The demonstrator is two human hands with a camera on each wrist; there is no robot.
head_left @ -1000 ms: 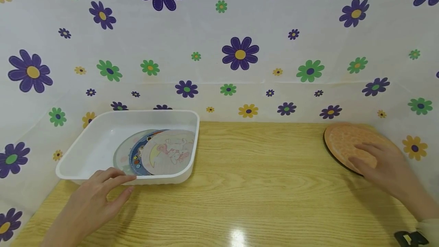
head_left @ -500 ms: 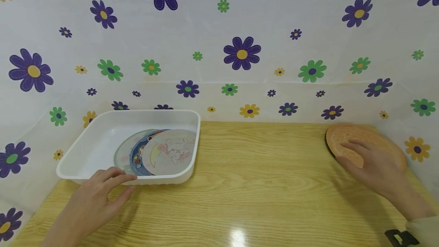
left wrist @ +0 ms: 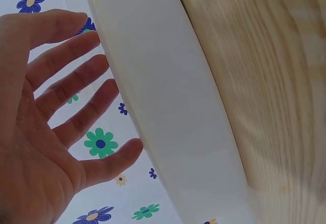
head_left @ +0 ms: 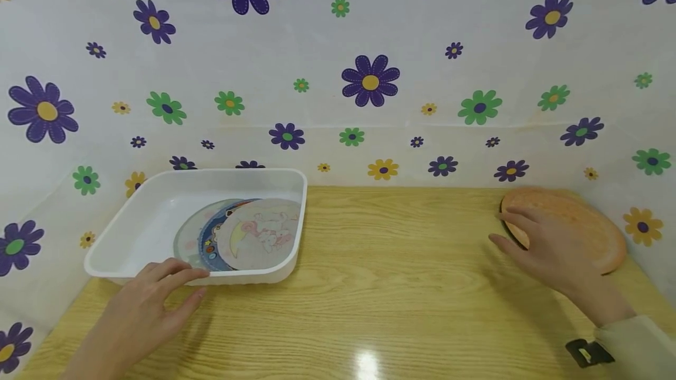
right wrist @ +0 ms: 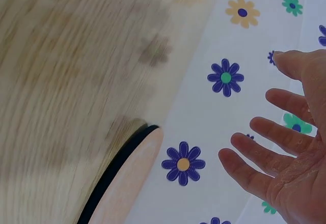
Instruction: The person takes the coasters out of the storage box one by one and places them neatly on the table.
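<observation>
Here, released hands (head_left: 142, 309) (head_left: 554, 260) flank wide tabletop (head_left: 396, 280) between tray rim (head_left: 253, 277) and orange discs (head_left: 594, 224)

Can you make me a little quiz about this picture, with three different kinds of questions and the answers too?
1. How many overlapping patterned discs show in the white tray?
2. Which hand is nearer the tray? A) left B) right
3. True or false: the right hand is gripping something.

Key:
1. Three.
2. A, the left hand.
3. False; its fingers are spread and hold nothing, near the orange disc.
</observation>
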